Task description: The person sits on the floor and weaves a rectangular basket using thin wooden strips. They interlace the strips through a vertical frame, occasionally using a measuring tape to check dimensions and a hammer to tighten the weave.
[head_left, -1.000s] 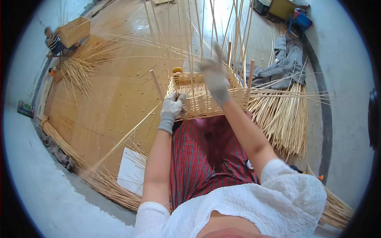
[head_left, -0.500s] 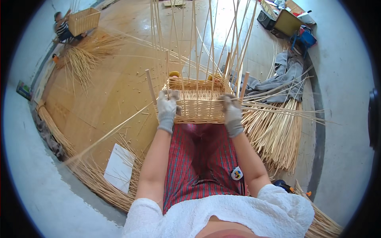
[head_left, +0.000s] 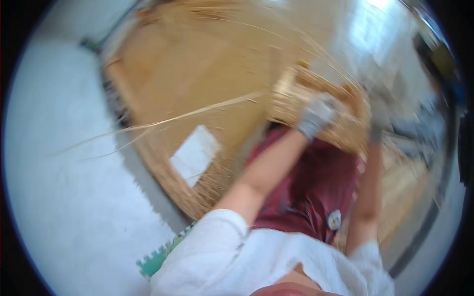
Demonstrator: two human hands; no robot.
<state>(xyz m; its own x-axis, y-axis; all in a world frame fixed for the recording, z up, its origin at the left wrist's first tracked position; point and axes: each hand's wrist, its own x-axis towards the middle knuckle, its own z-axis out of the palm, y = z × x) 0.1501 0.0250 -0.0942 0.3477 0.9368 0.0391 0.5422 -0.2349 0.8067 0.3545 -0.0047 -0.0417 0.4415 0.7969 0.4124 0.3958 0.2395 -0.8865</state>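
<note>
Motion blurs the whole view. A small rectangular wicker basket is tilted above my red plaid apron. My left hand, in a pale knit glove, has its fingers curled on the near wall of the basket, toward the middle. My right hand, also gloved, is a smeared shape at the basket's right end; its fingers and whatever they touch cannot be made out. A wooden post stands by the left end, and long pale canes trail behind.
A tan board floor carries strewn canes, a white sheet and cane bundles along its left edge. Beyond it are pale concrete and a green foam mat. Cane, grey cloth and dark items lie on the right.
The view has swung, so the surroundings appear rotated. My left hand has shifted from the basket's left end toward its middle, and my right hand has risen relative to the basket.
</note>
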